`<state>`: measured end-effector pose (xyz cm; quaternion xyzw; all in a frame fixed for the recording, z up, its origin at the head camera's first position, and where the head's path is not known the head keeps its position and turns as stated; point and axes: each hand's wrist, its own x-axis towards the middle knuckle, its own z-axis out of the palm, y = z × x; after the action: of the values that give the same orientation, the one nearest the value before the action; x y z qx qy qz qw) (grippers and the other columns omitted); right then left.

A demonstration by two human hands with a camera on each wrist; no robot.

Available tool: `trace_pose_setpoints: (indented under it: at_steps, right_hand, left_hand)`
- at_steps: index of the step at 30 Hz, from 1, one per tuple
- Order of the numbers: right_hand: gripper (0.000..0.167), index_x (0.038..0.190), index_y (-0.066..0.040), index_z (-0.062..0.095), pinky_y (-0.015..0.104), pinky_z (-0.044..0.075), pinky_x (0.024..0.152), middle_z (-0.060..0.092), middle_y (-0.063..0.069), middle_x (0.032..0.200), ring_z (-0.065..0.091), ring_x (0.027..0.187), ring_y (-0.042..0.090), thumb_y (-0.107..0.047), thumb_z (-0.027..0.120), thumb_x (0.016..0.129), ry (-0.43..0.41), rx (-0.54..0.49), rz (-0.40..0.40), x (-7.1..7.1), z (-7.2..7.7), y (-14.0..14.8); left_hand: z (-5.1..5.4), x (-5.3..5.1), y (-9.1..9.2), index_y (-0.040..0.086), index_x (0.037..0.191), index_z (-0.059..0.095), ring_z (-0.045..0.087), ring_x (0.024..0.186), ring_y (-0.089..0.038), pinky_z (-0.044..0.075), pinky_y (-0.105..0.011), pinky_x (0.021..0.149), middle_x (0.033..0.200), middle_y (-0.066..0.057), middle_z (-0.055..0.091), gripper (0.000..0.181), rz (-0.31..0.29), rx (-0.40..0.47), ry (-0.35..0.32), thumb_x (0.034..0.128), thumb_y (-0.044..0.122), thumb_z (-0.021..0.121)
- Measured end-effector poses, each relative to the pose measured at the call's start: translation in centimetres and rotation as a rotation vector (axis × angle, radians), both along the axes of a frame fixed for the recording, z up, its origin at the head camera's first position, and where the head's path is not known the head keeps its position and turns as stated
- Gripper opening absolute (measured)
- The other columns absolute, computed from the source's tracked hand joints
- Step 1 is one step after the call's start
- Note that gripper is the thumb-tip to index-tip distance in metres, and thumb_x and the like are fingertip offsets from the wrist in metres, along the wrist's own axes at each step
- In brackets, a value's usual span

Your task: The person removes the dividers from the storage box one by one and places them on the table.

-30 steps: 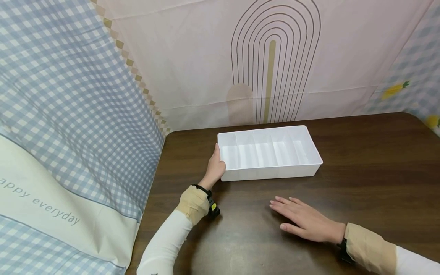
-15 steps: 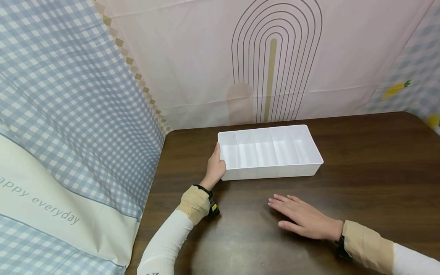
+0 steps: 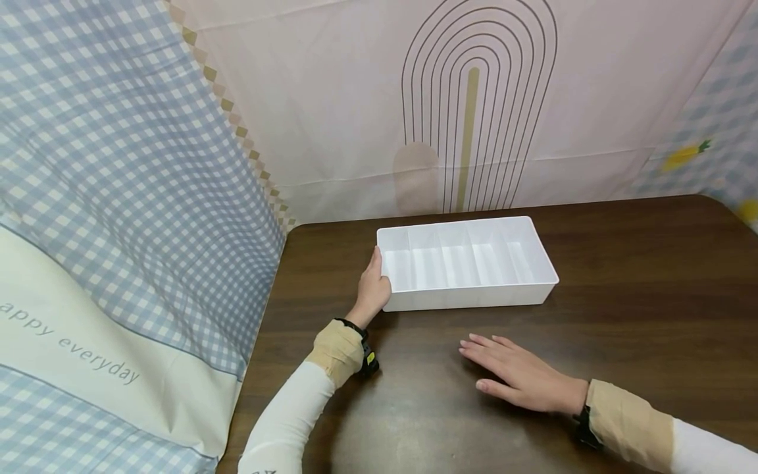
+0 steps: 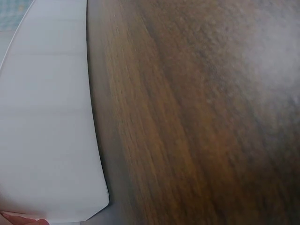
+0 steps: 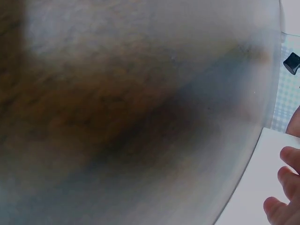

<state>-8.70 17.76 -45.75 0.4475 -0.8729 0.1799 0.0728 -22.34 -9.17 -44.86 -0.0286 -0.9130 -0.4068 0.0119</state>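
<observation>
A white storage box (image 3: pixel 470 297) with thin dividers making several compartments sits on the dark wooden table (image 3: pixel 414 395). At its left end is my left hand (image 3: pixel 372 289), gripping it with the thumb at the near corner and a finger along the end wall. The left wrist view shows the box's long side (image 4: pixel 47 140) and a bit of a digit (image 4: pixel 28 220) at its corner. My right hand (image 3: pixel 524 372) lies palm down before the box, fingers extended and apart from it. In the right wrist view, its fingers (image 5: pixel 276 206) appear at the right edge.
Behind the table hangs a pale cloth (image 3: pixel 331 118) with an arch print. A blue checked cloth (image 3: pixel 130 164) hangs along the left edge. Each wrist wears a camera, as on the left strap (image 3: pixel 364 352).
My right hand has drifted slightly to the left. The left hand and the box look the same, apart from a tiny shift of the whole view.
</observation>
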Motion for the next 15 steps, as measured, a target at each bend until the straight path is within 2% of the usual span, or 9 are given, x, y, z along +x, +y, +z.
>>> trace_pose_setpoints:
  at_steps: [9,15]
  right_hand:
    - [0.051,0.129,-0.008,0.046,0.017,0.004,0.104,0.047,0.006,0.132,0.040,0.123,0.024,-0.031,0.055,0.085,-0.006,-0.015,-0.035,-0.8,1.1,-0.2]
    - [0.051,0.131,-0.010,0.044,0.019,0.007,0.104,0.045,0.007,0.134,0.037,0.125,0.024,-0.031,0.054,0.086,-0.027,-0.022,-0.045,-1.3,1.6,-0.3]
  left_hand:
    - [0.2,0.1,0.1,0.001,0.141,0.014,0.020,0.133,-0.019,0.023,-0.034,0.106,0.146,-0.012,0.018,0.064,-0.002,-0.006,0.005,0.0789,-0.002,0.029]
    - [0.1,0.1,0.1,0.004,0.142,0.013,0.019,0.133,-0.017,0.023,-0.033,0.106,0.147,-0.011,0.018,0.065,0.002,-0.019,-0.003,0.0792,-0.002,0.029]
